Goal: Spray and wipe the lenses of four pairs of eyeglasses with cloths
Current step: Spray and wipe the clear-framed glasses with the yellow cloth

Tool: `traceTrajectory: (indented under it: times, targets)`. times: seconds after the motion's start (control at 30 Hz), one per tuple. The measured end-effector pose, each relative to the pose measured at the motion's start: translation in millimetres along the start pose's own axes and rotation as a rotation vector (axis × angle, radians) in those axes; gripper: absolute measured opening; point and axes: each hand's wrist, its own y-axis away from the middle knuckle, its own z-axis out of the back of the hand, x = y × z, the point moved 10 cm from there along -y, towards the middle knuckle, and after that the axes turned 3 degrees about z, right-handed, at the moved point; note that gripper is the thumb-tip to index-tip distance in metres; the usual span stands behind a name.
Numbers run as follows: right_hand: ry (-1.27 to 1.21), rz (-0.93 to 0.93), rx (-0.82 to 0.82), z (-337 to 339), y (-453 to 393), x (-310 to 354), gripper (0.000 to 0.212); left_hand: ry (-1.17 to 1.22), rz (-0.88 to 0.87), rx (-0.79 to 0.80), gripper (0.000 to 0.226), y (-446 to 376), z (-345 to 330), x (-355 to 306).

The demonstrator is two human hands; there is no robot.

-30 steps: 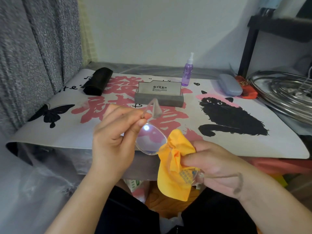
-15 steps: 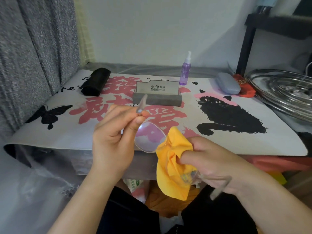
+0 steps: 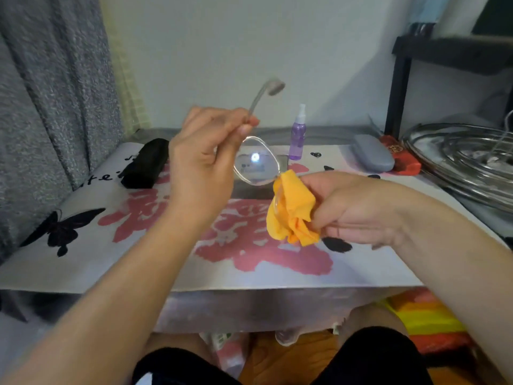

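A pair of clear-framed eyeglasses (image 3: 256, 163) is held up over the table. My left hand (image 3: 205, 159) pinches the frame at the left hinge, and the left temple arm sticks up above my fingers. My right hand (image 3: 349, 209) grips a bunched yellow cloth (image 3: 291, 212) wrapped round the right lens, which is mostly hidden. The bare left lens reflects a bright light spot. A purple spray bottle (image 3: 297, 137) stands at the back of the table.
A printed mat (image 3: 91, 245) covers the table. A black case (image 3: 145, 163) lies at the back left, a grey case (image 3: 373, 157) and a red object (image 3: 402, 159) at the back right. Metal trays (image 3: 466, 159) sit at the right under a dark shelf.
Both hands have lifted the eyeglasses and cloth up and forward over the table. The view has tilted, so the grey box behind the glasses is now hidden.
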Motion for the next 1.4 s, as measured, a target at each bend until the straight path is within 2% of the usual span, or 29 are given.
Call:
traceTrajectory:
  times: [0.1, 0.17, 0.27, 0.4, 0.5, 0.63, 0.77, 0.83, 0.93, 0.97, 1.07, 1.1, 1.2, 1.27, 1.4]
  targets:
    - [0.112, 0.072, -0.111, 22, -23, 17, 0.025, 0.07, 0.077, 0.01, 0.015, -26, -14, 26]
    - [0.102, 0.099, -0.132, 34, -35, 17, 0.031, 0.088, 0.12, 0.021, 0.016, -30, -23, 44]
    - [0.004, 0.108, -0.122, 48, -47, 3, 0.031, 0.023, 0.156, 0.017, 0.014, -12, -35, 74]
    - [-0.167, 0.091, -0.112, 57, -52, -27, 0.009, -0.158, 0.106, 0.096, 0.02, 11, -51, 90]
    - [-0.281, 0.064, -0.023, 55, -50, -40, 0.021, -0.206, 0.083, 0.183, 0.023, 14, -63, 91]
    - [-0.393, -0.004, 0.111, 52, -55, -47, 0.054, -0.194, 0.157, 0.209, 0.027, 17, -65, 102]
    - [-0.348, -0.005, 0.126, 54, -63, -51, 0.065, -0.164, 0.171, 0.232, 0.024, 16, -68, 103]
    - [-0.286, -0.025, 0.054, 56, -65, -53, 0.052, -0.148, 0.168, 0.235, 0.024, 16, -69, 100]
    - [-0.093, 0.011, -0.073, 56, -65, -46, 0.013, -0.14, 0.171, 0.228, 0.026, 18, -65, 97]
    - [-0.063, 0.02, -0.096, 53, -64, -43, 0.007, -0.142, 0.171, 0.229, 0.026, 19, -65, 97]
    - [-0.111, 0.022, -0.153, 56, -60, -45, 0.038, -0.139, 0.167, 0.219, 0.027, 19, -63, 97]
    - [-0.17, 0.034, -0.184, 59, -59, -45, 0.041, -0.13, 0.164, 0.212, 0.027, 19, -63, 96]
    - [-0.36, 0.089, -0.33, 74, -53, -48, 0.032, -0.131, 0.139, 0.194, 0.027, 18, -61, 95]
    - [-0.367, 0.129, -0.406, 79, -47, -48, 0.017, -0.159, 0.096, 0.194, 0.02, 19, -60, 92]
    - [-0.345, 0.304, -0.488, 80, -33, -30, 0.01, -0.24, -0.005, 0.194, 0.018, 20, -60, 75]
